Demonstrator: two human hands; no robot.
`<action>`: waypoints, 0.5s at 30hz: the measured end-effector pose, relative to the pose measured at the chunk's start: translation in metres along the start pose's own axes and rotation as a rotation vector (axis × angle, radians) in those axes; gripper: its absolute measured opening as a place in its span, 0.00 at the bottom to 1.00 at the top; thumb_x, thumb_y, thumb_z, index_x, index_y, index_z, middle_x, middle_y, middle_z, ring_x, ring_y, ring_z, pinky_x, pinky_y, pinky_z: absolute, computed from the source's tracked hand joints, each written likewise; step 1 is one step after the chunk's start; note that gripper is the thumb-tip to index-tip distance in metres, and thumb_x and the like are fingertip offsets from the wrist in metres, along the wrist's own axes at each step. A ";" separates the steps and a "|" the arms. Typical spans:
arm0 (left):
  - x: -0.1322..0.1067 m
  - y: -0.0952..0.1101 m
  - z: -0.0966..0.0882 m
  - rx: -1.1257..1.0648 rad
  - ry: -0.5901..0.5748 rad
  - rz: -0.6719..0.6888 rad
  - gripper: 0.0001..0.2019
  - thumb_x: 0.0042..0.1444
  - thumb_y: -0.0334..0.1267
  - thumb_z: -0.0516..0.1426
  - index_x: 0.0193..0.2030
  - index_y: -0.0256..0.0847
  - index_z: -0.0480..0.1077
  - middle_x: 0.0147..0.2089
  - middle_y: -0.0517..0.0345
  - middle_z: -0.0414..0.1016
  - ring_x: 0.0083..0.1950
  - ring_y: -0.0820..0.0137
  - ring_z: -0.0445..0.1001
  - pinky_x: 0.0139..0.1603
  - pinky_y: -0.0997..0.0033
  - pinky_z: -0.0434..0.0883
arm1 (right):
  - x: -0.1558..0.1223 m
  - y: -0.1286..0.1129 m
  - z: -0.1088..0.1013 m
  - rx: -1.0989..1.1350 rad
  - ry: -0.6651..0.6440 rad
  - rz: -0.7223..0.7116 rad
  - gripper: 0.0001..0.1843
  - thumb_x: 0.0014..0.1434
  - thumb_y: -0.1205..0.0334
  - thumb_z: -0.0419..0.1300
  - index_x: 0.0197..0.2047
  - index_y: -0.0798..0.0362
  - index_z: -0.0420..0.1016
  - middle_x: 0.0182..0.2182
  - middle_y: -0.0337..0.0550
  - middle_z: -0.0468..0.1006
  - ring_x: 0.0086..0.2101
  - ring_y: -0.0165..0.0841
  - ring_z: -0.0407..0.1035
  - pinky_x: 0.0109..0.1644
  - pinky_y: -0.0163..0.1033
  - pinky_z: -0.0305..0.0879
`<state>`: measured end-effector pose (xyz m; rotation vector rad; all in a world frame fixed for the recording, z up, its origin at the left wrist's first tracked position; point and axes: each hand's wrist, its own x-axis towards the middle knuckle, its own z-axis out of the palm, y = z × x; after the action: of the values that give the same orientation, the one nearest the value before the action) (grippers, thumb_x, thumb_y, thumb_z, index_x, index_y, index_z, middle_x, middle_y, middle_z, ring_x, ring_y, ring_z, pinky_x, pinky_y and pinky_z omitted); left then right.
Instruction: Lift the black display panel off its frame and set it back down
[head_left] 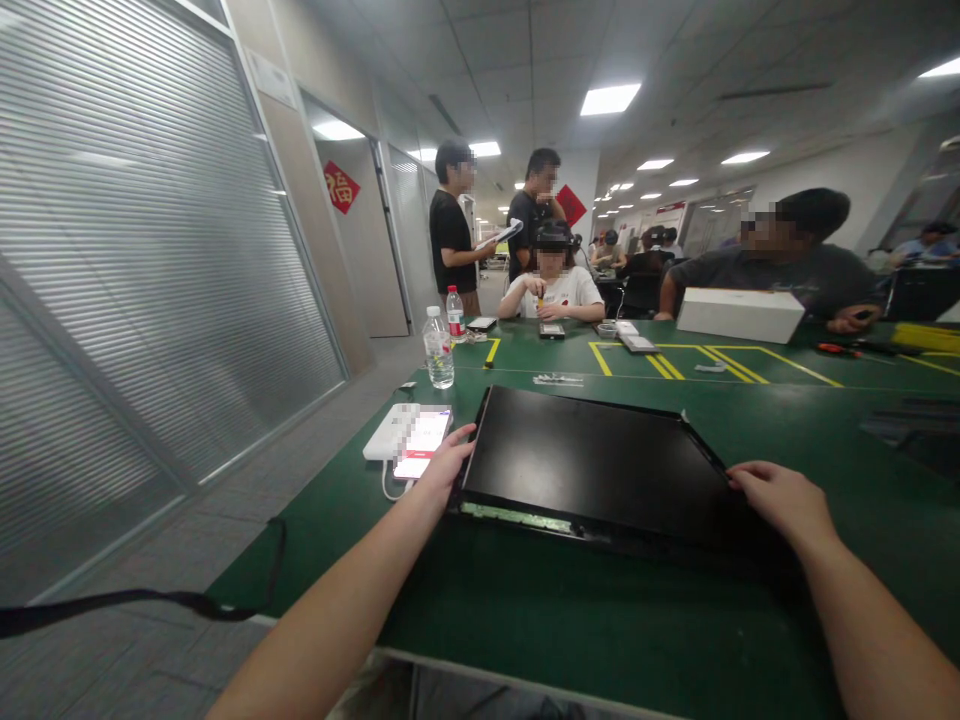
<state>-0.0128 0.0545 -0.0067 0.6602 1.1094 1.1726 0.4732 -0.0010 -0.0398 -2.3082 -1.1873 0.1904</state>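
Observation:
A black display panel [592, 460] in a thin dark frame is in front of me, just over the green table [570, 630] or resting on it; I cannot tell which. Along its near edge a greenish circuit strip [517, 517] shows. My left hand [450, 465] grips the panel's left side, fingers at the edge and partly hidden. On the opposite side, my right hand [784, 500] pinches the right edge between thumb and fingers. Close by my left hand lies a lit phone [427, 440] beside a white power bank [390, 432], with a white cable.
Two water bottles [439, 350] stand at the table's left edge. Small metal parts [559, 380] lie behind the panel. Across the table sit two people, one by a white box [739, 314]; two others stand behind. A black strap [150, 600] hangs at left.

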 end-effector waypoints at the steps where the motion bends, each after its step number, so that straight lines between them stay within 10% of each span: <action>1: -0.001 0.000 0.000 0.013 -0.001 0.003 0.31 0.61 0.24 0.62 0.70 0.40 0.65 0.29 0.60 0.81 0.24 0.68 0.80 0.27 0.71 0.78 | 0.000 0.000 0.000 -0.003 0.001 -0.002 0.16 0.53 0.50 0.57 0.34 0.46 0.85 0.37 0.49 0.85 0.38 0.45 0.76 0.40 0.45 0.66; 10: -0.004 0.000 -0.005 0.204 -0.072 0.108 0.21 0.57 0.41 0.71 0.57 0.39 0.80 0.43 0.49 0.87 0.42 0.60 0.86 0.41 0.67 0.79 | 0.004 0.003 0.000 0.018 0.009 0.009 0.16 0.50 0.48 0.57 0.32 0.45 0.85 0.33 0.45 0.85 0.36 0.44 0.76 0.40 0.45 0.65; 15: 0.003 -0.003 -0.010 0.267 -0.111 0.114 0.14 0.53 0.34 0.67 0.48 0.39 0.83 0.38 0.51 0.87 0.39 0.61 0.85 0.38 0.67 0.78 | 0.006 0.005 0.002 0.032 0.018 0.002 0.16 0.50 0.48 0.58 0.31 0.45 0.84 0.31 0.45 0.85 0.35 0.44 0.76 0.39 0.46 0.65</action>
<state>-0.0211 0.0547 -0.0140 0.9943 1.1559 1.0792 0.4797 0.0022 -0.0437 -2.2787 -1.1649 0.1872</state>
